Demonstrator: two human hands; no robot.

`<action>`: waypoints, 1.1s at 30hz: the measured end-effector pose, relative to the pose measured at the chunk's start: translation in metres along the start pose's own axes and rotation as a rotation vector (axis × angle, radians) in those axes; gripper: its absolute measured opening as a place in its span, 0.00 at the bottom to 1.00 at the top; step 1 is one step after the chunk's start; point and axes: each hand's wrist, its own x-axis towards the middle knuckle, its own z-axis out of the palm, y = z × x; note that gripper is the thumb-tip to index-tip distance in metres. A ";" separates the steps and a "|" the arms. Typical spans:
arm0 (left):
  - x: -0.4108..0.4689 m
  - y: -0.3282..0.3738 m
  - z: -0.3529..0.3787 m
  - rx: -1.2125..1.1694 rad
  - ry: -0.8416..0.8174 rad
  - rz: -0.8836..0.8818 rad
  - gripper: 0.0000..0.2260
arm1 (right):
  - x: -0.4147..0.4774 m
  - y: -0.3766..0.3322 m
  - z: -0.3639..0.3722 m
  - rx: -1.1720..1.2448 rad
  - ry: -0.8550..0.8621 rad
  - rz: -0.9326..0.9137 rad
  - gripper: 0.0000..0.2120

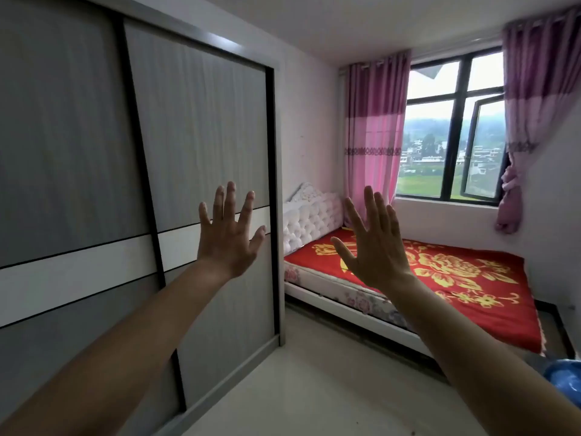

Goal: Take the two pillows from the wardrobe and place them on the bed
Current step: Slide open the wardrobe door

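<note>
Bare forearms stretch forward from the bottom corners, each cut off by the frame edge near the elbow. Behind the left hand [227,234] stands the tall grey wardrobe with sliding panels and a white band across them [94,171]; its doors are closed, so the two pillows cannot be seen. Beyond the right hand [374,247] lies the low bed with a red blanket patterned in yellow flowers [471,278], its foot corner running out of clear view at the lower right. At the head of the bed, left of the right hand, is a white button-tufted padded headboard [311,220]. Above that hand hang pink and purple pleated curtains [374,130] beside a dark-framed window [452,146]. A blue rounded object [566,377] at the right edge is cropped and hard to make out. Both hands are raised, backs to the camera, fingers spread wide apart and gripping nothing; neither clearly touches the wardrobe.
</note>
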 end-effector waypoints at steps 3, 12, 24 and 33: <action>0.002 -0.005 0.024 0.045 -0.022 0.009 0.32 | -0.005 0.004 0.030 -0.009 -0.071 0.016 0.41; 0.056 -0.073 0.163 0.058 -0.070 0.009 0.33 | 0.038 -0.012 0.201 0.011 -0.202 0.030 0.40; 0.204 -0.156 0.366 -0.026 -0.179 -0.049 0.32 | 0.153 0.003 0.413 -0.061 -0.360 0.022 0.38; 0.283 -0.158 0.554 0.037 -0.321 -0.073 0.33 | 0.194 0.081 0.593 -0.057 -0.427 0.120 0.38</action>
